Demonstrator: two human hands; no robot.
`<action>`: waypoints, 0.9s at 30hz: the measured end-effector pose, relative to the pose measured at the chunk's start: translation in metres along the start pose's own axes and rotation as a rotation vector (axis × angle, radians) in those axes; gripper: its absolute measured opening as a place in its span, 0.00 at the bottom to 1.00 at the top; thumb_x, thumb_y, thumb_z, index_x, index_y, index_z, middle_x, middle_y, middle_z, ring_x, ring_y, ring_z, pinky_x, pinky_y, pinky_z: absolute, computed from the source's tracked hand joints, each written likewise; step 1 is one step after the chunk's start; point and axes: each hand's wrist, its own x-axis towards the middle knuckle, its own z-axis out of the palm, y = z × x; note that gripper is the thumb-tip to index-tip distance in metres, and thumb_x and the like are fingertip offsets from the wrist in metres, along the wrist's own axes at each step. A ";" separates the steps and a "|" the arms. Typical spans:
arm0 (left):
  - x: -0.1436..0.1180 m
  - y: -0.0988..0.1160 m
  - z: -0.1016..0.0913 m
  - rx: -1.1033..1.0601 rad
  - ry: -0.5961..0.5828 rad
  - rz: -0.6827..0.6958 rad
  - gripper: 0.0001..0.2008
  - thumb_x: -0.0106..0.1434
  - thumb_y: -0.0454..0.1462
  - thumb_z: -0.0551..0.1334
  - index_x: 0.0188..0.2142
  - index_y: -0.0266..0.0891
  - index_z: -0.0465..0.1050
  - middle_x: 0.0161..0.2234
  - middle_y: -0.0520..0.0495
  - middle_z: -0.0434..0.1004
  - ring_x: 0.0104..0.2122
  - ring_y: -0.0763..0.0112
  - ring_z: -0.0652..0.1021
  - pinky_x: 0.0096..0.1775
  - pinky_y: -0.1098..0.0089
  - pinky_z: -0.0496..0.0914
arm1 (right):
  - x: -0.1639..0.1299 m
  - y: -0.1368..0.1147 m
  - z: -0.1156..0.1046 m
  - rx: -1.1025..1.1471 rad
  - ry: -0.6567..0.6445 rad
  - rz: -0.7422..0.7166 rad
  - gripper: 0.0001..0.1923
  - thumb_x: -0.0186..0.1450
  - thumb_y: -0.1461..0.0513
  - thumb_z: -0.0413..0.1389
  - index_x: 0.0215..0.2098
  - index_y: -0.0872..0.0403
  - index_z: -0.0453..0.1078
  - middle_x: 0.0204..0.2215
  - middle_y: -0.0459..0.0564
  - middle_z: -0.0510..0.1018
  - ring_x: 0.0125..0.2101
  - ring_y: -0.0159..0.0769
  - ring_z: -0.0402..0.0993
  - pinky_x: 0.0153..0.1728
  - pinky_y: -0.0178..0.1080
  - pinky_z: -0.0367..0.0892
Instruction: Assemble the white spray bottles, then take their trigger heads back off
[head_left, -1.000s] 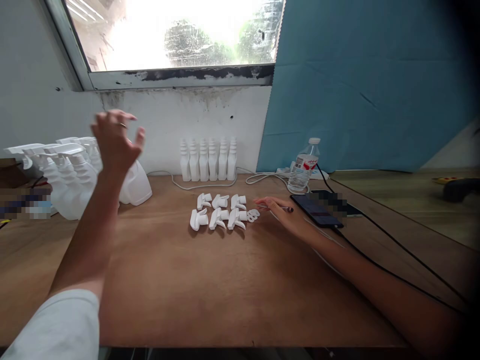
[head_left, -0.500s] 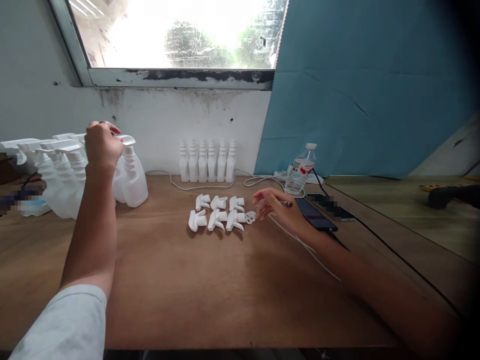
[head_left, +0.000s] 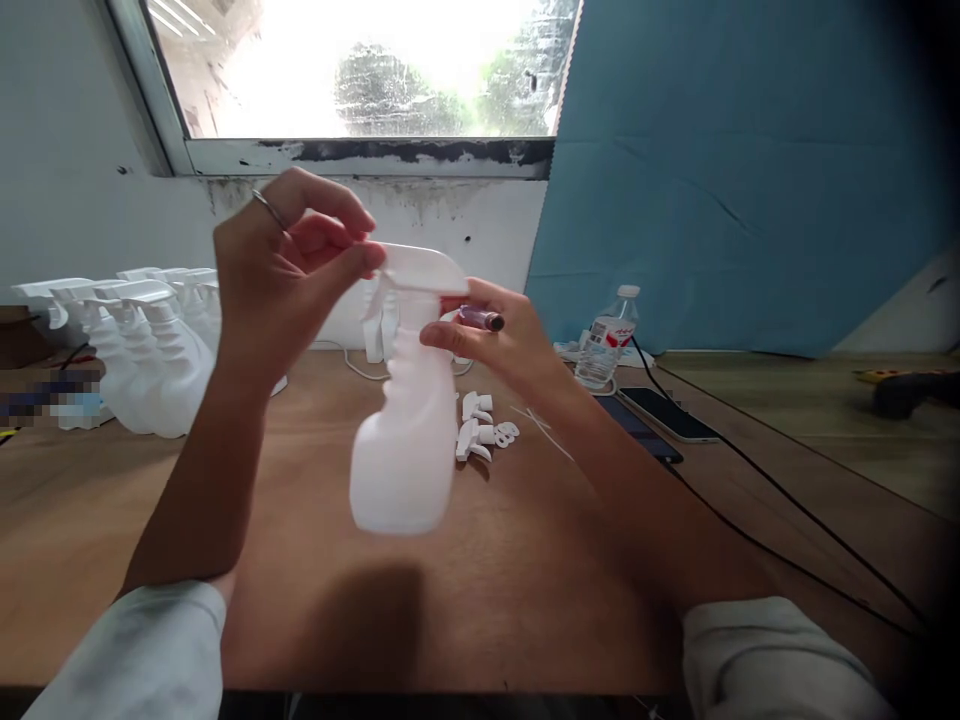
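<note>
The spray bottle (head_left: 409,430) is nearly upright above the table (head_left: 292,510); the left hand (head_left: 270,255) pinches its nozzle end; the right hand (head_left: 517,335) grips its neck, also holding a pen (head_left: 480,319).

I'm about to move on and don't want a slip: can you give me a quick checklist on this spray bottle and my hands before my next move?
1. Left hand on the spray head: ok, pinching its front end.
2. Right hand on the spray bottle: ok, at the neck.
3. Right hand free of other things: not ok, it also holds a pen-like item.
4. Bottle raised off the table: ok, its shadow lies below.
5. Spray head screwed tight: cannot tell.
6. All loose trigger heads visible: cannot tell, the bottle blocks the view.
</note>
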 end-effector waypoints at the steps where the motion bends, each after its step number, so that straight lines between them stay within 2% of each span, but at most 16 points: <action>1: -0.001 0.003 0.005 -0.034 0.004 0.013 0.07 0.57 0.31 0.68 0.35 0.40 0.74 0.32 0.54 0.72 0.31 0.77 0.76 0.38 0.70 0.76 | -0.002 -0.005 0.001 0.018 -0.011 0.007 0.20 0.51 0.50 0.68 0.34 0.55 0.73 0.30 0.45 0.74 0.28 0.28 0.69 0.27 0.33 0.65; 4: -0.001 0.001 0.013 -0.115 -0.005 0.033 0.13 0.58 0.36 0.69 0.41 0.44 0.71 0.40 0.52 0.71 0.42 0.73 0.76 0.41 0.69 0.76 | -0.006 -0.014 -0.002 0.041 0.033 0.004 0.16 0.54 0.53 0.66 0.33 0.55 0.73 0.28 0.45 0.72 0.29 0.29 0.69 0.28 0.33 0.66; 6: -0.002 -0.008 0.014 -0.157 -0.123 -0.048 0.18 0.58 0.43 0.68 0.47 0.45 0.68 0.44 0.49 0.71 0.46 0.69 0.76 0.43 0.67 0.75 | -0.005 -0.014 -0.010 0.029 0.152 -0.014 0.14 0.54 0.54 0.67 0.31 0.55 0.72 0.25 0.44 0.70 0.26 0.27 0.67 0.26 0.33 0.65; 8: -0.005 -0.019 0.014 -0.115 -0.319 -0.177 0.22 0.59 0.49 0.66 0.50 0.45 0.66 0.45 0.47 0.72 0.44 0.67 0.77 0.42 0.66 0.75 | 0.000 -0.009 -0.021 0.037 0.282 -0.024 0.14 0.55 0.54 0.66 0.30 0.54 0.70 0.23 0.43 0.68 0.23 0.26 0.64 0.24 0.33 0.65; 10: -0.010 -0.027 0.017 0.028 -0.485 -0.276 0.27 0.56 0.52 0.66 0.52 0.44 0.66 0.45 0.46 0.74 0.42 0.66 0.77 0.40 0.67 0.74 | 0.005 -0.003 -0.031 0.084 0.373 -0.018 0.14 0.56 0.54 0.65 0.30 0.54 0.68 0.23 0.43 0.67 0.22 0.26 0.63 0.24 0.34 0.65; 13: -0.017 -0.033 0.027 0.265 -0.585 -0.331 0.30 0.51 0.54 0.68 0.50 0.44 0.70 0.41 0.46 0.75 0.38 0.65 0.76 0.35 0.69 0.72 | 0.012 0.003 -0.041 0.148 0.398 -0.005 0.14 0.56 0.55 0.66 0.30 0.53 0.67 0.24 0.44 0.67 0.22 0.27 0.63 0.23 0.35 0.65; 16: -0.021 -0.031 0.036 0.307 -0.657 -0.309 0.26 0.52 0.55 0.66 0.44 0.42 0.73 0.36 0.48 0.75 0.34 0.67 0.75 0.32 0.71 0.69 | 0.014 0.005 -0.044 0.111 0.389 0.004 0.17 0.53 0.54 0.67 0.28 0.53 0.66 0.24 0.45 0.67 0.24 0.28 0.64 0.22 0.35 0.65; 19: -0.020 -0.033 0.034 0.114 -0.757 -0.362 0.24 0.55 0.56 0.64 0.37 0.39 0.73 0.30 0.50 0.73 0.29 0.70 0.74 0.29 0.73 0.67 | 0.013 0.002 -0.043 0.117 0.381 -0.024 0.18 0.52 0.52 0.67 0.27 0.53 0.65 0.26 0.44 0.69 0.28 0.30 0.69 0.28 0.36 0.70; 23: -0.024 -0.052 0.020 -0.401 -0.879 -0.569 0.31 0.47 0.64 0.63 0.30 0.38 0.71 0.25 0.49 0.72 0.22 0.70 0.74 0.21 0.72 0.66 | 0.009 0.000 -0.040 0.222 0.165 -0.101 0.20 0.51 0.48 0.66 0.32 0.51 0.69 0.33 0.45 0.74 0.39 0.37 0.74 0.38 0.40 0.72; 25: -0.032 -0.064 0.016 -0.634 -0.968 -0.676 0.36 0.41 0.71 0.58 0.25 0.39 0.69 0.19 0.48 0.70 0.16 0.69 0.72 0.16 0.71 0.64 | 0.006 0.002 -0.040 0.235 0.066 -0.170 0.21 0.49 0.46 0.65 0.34 0.49 0.70 0.35 0.44 0.74 0.43 0.40 0.73 0.40 0.42 0.72; 27: -0.045 -0.074 0.019 -0.756 -1.102 -0.775 0.40 0.39 0.75 0.49 0.22 0.41 0.68 0.13 0.48 0.67 0.11 0.68 0.68 0.12 0.69 0.61 | 0.005 0.006 -0.040 0.261 0.015 -0.241 0.23 0.47 0.45 0.67 0.33 0.47 0.69 0.36 0.44 0.73 0.45 0.42 0.72 0.42 0.44 0.71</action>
